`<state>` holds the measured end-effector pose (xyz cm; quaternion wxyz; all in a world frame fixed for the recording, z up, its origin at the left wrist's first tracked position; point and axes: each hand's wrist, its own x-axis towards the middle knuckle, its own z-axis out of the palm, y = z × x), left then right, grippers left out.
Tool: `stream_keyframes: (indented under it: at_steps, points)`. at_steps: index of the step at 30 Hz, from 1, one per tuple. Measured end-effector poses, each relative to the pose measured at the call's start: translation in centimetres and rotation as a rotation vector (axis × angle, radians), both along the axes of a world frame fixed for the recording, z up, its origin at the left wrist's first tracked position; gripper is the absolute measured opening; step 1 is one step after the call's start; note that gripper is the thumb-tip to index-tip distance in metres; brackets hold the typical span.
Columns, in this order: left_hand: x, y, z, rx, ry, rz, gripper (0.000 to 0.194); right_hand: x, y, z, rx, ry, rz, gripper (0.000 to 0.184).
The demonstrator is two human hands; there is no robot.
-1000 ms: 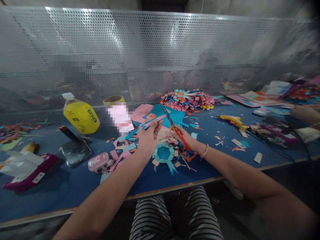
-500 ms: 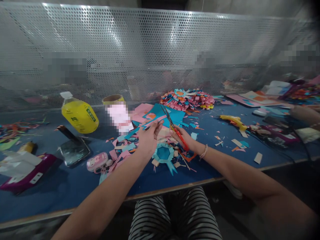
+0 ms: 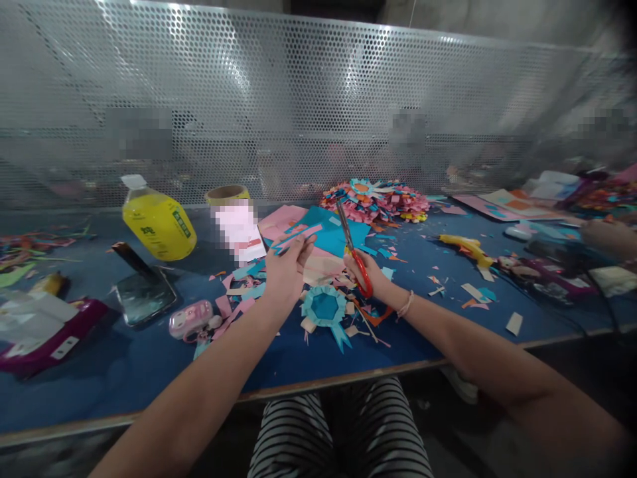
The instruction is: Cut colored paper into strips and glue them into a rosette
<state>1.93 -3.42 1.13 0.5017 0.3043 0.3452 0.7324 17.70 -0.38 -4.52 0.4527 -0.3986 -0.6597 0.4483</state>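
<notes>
Between the fingers of my left hand point(image 3: 289, 269) are narrow paper strips point(image 3: 309, 232), a pink one showing on top. My right hand point(image 3: 368, 272) grips red-handled scissors point(image 3: 344, 222), their blades pointing away from me and apart from the strips. Below both hands, a light-blue paper rosette point(image 3: 324, 307) with a darker blue centre and ribbon tails lies flat on the table. Beyond my hands are blue paper point(image 3: 326, 226) and pink paper sheets point(image 3: 282, 219). Small paper scraps point(image 3: 243, 292) are scattered beside my left wrist.
A pile of finished-looking rosettes point(image 3: 373, 199) stands against the perforated metal screen point(image 3: 298, 86). To the left are a yellow liquid bottle point(image 3: 158, 222), a tape roll point(image 3: 227, 194), a phone point(image 3: 145, 295) and a pink case point(image 3: 190, 320). Rightward lie a yellow glue gun point(image 3: 466, 247) and another person's hand point(image 3: 610, 239).
My left hand has shifted slightly left and away from the scissors, with the strips still held. The scissors have turned more upright, and their blades look closer together.
</notes>
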Motion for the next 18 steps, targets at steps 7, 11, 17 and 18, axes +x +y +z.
stream_keyframes:
  at_steps: [7,11,17,18]
  points:
    - [-0.4,0.1,-0.1,0.071,-0.008,0.031,0.022,-0.1,-1.6,1.2,0.187,-0.182,0.032,0.038]
    - [-0.3,0.0,-0.4,0.096,0.009,0.006,0.020,-0.3,-1.4,0.5,0.297,-0.311,-0.123,0.042]
    - [0.0,-0.3,0.0,0.024,0.000,0.007,0.020,-0.3,-1.2,0.0,0.391,-0.389,-0.183,0.038]
    - [0.0,-0.4,0.0,0.015,-0.007,0.012,0.020,-0.3,-1.2,0.1,0.401,-0.401,-0.190,0.038]
